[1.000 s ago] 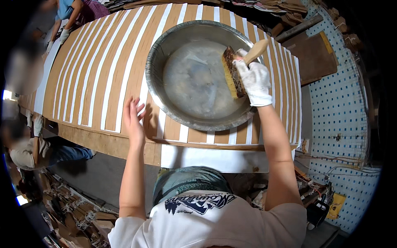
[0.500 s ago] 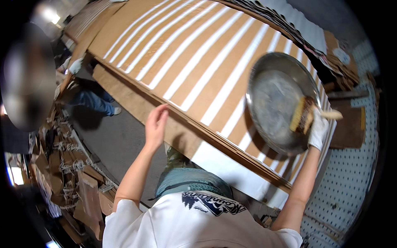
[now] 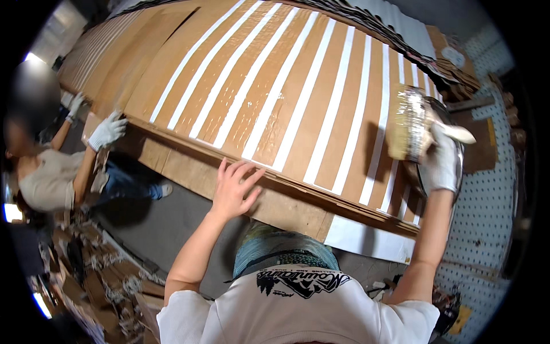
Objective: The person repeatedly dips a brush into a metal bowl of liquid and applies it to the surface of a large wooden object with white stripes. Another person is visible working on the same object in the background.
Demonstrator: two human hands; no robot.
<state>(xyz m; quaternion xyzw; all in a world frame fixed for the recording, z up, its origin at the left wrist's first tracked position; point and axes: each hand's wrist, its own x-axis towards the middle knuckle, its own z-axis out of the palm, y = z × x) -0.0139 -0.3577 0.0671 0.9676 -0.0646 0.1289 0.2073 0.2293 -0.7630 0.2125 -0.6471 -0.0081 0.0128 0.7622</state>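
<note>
My right hand (image 3: 441, 163), in a white glove, is closed round the pale wooden handle of a wide brush (image 3: 407, 126). The brush's light bristles look wet and glossy, and it is held above the striped cardboard (image 3: 282, 114), casting a shadow there. Behind that hand is a round metal basin (image 3: 417, 176), mostly hidden by the hand and brush. Bare and with fingers spread, my left hand (image 3: 236, 188) is at the near edge of the cardboard stack. White parallel strips run across the top sheet, and shiny wet patches show on its left half.
A co-worker (image 3: 51, 178) stands at the left, one gloved hand (image 3: 107, 132) at the cardboard's edge. Cardboard scraps (image 3: 109, 275) lie at the lower left. A perforated pale blue surface (image 3: 481, 218) is to the right, and dark-edged sheets (image 3: 395, 54) are stacked beyond.
My right hand has lifted the brush out of the basin and leftward over the cardboard. My left hand has come to the cardboard's edge, fingers spreading. More of the co-worker shows.
</note>
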